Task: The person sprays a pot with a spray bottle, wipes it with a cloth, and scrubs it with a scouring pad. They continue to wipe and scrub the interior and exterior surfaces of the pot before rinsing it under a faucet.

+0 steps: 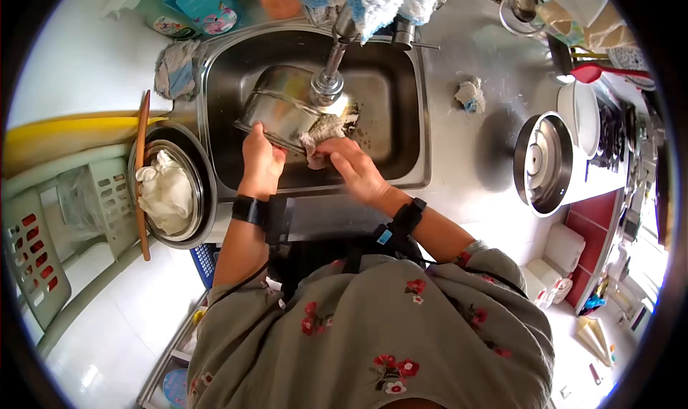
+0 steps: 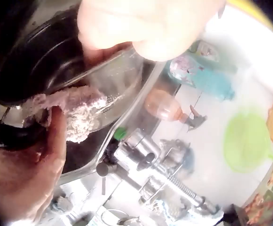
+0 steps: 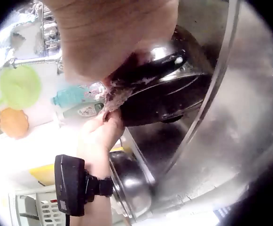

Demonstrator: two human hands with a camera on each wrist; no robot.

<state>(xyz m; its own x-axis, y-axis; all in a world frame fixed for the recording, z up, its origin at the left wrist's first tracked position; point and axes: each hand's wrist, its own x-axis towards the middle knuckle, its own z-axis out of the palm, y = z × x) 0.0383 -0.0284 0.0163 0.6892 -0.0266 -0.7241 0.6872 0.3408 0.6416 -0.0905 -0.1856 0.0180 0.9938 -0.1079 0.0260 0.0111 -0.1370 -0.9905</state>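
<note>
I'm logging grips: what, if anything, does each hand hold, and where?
Left hand grips the pot by its rim; right hand holds a rag, exact spot hidden.

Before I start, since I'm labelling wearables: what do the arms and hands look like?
Left hand and right hand: bare. Both wrists wear black straps and devices, the right's with a light-blue patch. A black cable leaves the left device. Sleeves: grey-green, red-flowered.

Olive red-flowered shirt [image 1: 358,316]; black wrist straps [image 1: 249,210]
</note>
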